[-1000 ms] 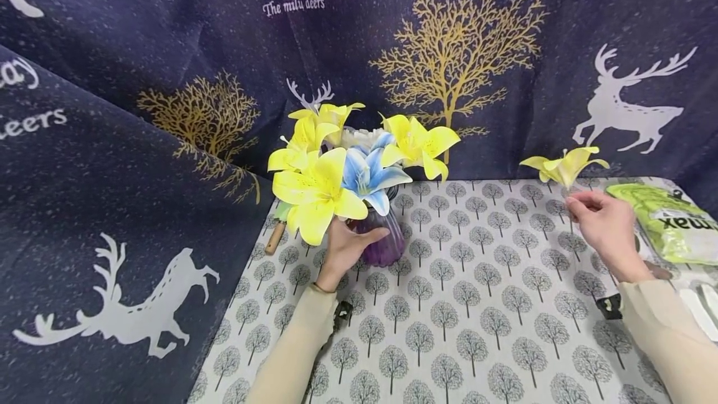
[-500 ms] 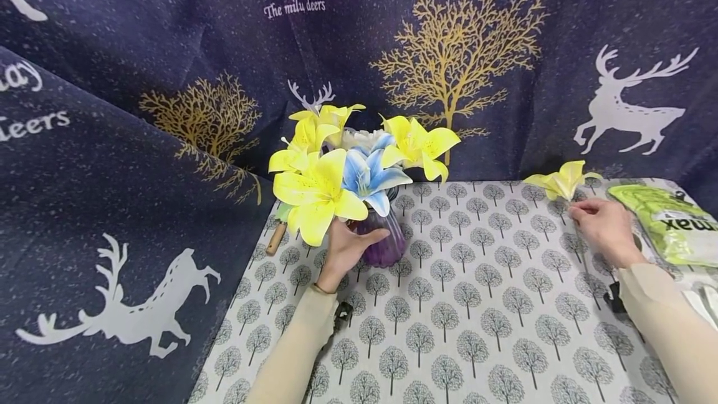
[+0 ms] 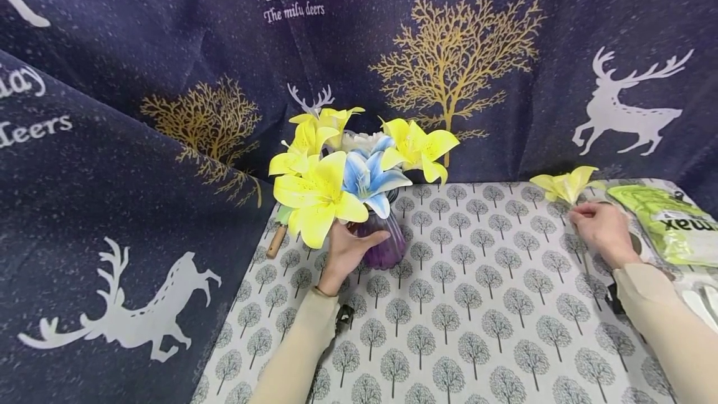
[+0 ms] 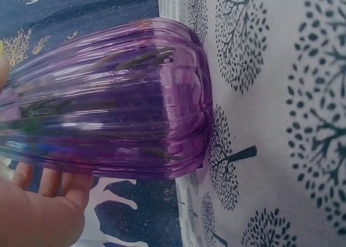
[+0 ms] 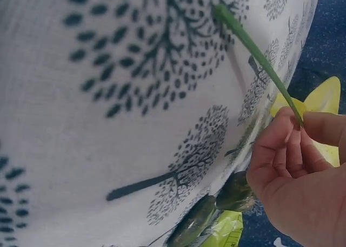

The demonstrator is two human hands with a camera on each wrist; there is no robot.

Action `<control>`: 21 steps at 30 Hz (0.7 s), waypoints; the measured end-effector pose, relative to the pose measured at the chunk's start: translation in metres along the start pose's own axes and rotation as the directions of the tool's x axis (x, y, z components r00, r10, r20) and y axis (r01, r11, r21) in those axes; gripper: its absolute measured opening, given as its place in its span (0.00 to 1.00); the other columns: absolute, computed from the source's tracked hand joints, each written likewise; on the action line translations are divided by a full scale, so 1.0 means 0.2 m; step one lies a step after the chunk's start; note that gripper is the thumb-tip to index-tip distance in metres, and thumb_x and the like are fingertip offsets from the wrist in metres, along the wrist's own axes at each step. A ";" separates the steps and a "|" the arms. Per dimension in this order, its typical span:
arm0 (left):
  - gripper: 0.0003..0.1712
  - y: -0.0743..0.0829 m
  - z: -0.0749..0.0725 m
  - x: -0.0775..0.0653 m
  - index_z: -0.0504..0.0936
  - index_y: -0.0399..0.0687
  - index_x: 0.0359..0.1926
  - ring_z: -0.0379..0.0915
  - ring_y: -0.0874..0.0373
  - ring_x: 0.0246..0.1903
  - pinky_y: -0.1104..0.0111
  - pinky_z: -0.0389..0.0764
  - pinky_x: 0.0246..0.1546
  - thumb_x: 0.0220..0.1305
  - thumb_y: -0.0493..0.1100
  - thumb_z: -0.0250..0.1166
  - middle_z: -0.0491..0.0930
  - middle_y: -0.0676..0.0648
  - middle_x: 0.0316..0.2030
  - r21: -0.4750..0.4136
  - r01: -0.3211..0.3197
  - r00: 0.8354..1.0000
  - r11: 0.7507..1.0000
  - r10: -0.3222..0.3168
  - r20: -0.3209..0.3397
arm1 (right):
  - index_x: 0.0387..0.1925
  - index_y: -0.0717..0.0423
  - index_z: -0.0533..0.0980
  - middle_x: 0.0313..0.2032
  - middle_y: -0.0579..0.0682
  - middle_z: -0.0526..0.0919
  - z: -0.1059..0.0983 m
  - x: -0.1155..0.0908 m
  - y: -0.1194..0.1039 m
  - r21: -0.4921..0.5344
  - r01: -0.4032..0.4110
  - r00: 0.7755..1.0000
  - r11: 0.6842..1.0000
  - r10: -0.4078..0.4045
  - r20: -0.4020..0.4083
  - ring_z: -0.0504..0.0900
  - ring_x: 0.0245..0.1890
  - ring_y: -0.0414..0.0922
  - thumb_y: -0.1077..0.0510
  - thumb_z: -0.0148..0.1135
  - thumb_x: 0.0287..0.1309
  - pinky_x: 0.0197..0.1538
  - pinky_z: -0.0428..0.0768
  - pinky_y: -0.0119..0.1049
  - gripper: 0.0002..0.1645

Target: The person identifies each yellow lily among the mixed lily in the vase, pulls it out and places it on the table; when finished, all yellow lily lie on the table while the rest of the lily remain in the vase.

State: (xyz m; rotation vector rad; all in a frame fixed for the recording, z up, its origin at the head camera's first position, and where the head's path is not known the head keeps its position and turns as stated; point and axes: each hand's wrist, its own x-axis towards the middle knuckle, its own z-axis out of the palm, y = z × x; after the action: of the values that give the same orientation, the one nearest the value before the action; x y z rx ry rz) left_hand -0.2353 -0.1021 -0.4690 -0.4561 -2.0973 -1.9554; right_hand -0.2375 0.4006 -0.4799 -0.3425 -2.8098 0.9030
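A ribbed purple glass vase (image 3: 388, 248) stands on the table at centre left, with stems inside it in the left wrist view. Above its rim spread several yellow lilies (image 3: 320, 195), a blue lily (image 3: 370, 176) and a white flower (image 3: 361, 140). My left hand (image 3: 346, 251) grips the vase from the left side, thumb across its front. Over at the right, my right hand (image 3: 603, 229) pinches a single yellow lily (image 3: 566, 184) just below its bloom. Its green stem (image 5: 262, 60) runs from the fingertips down over the cloth in the right wrist view.
A bright green plastic packet (image 3: 667, 223) lies right of my right hand, with white objects (image 3: 703, 301) nearer the front. A wooden handle (image 3: 276, 242) shows left of the vase. Dark blue cloth (image 3: 477, 161) hangs behind the tree-print tablecloth (image 3: 449, 323).
My right hand has come down slightly with the yellow lily, whose bloom now sits lower, over the table's back edge. The left hand and vase have stayed put.
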 end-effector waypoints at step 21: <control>0.47 0.11 0.01 -0.02 0.69 0.40 0.63 0.73 0.46 0.62 0.55 0.76 0.68 0.40 0.28 0.80 0.75 0.38 0.60 0.007 0.039 0.999 0.999 -0.039 -0.011 | 0.50 0.61 0.74 0.20 0.25 0.82 0.00 0.00 -0.02 0.516 -0.245 0.968 0.821 0.181 0.171 0.85 0.23 0.28 0.58 0.54 0.72 0.34 0.87 0.26 0.12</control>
State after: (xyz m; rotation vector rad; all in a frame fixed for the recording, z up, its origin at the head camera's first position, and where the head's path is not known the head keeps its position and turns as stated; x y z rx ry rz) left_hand -0.2232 -0.0981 -0.4498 -0.4057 -2.1209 -1.9667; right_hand -0.2374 0.3972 -0.4772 -0.5377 -2.4900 1.7509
